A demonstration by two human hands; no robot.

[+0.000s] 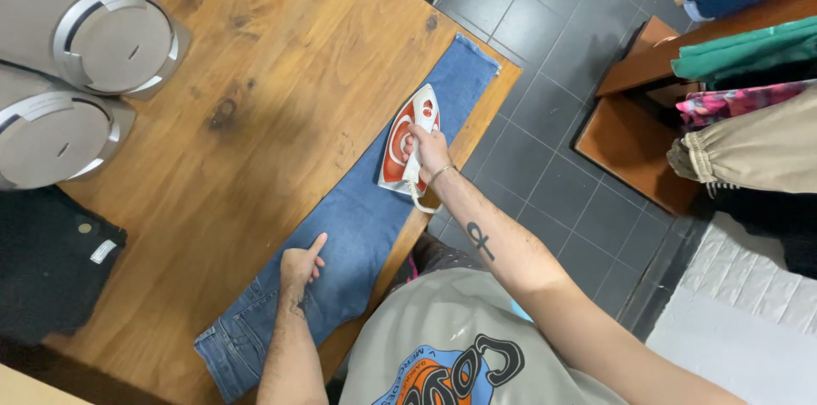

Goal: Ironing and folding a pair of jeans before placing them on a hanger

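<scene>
- The right hand is seen wrapped tightly round the handle of a red-and-white steam iron, fingers closed over the grip from above, a thin bracelet at the wrist.
- The iron is judged moderately heavy and rigid, with a smooth soleplate that should glide easily over cloth; it is best held exactly where it is held now, by the handle on top, well clear of the hot base.
- Directly beneath that hand, a pair of folded blue denim jeans is laid out lengthwise, the leg end stretching beyond the iron's tip and the waistband lying back toward the body.
- The left hand is pressed flat-ish on the denim near the upper leg, index finger stretched out, nothing gripped; the cloth is only pinned in place.
- The denim is judged thick, soft and floppy, not slippery, not fragile; it would be taken best by the waistband or hem.
- Under the jeans, a varnished wooden table with dark knots is seen.
- Far out beyond the left hand, two grey round-faced speakers are counted, with a dark garment lying beside them.
- Out past the right hand, over grey floor tiles, folded clothes are stacked on a brown shelf; at least five are counted.
- Totals: one iron, one pair of jeans, two speakers.
</scene>
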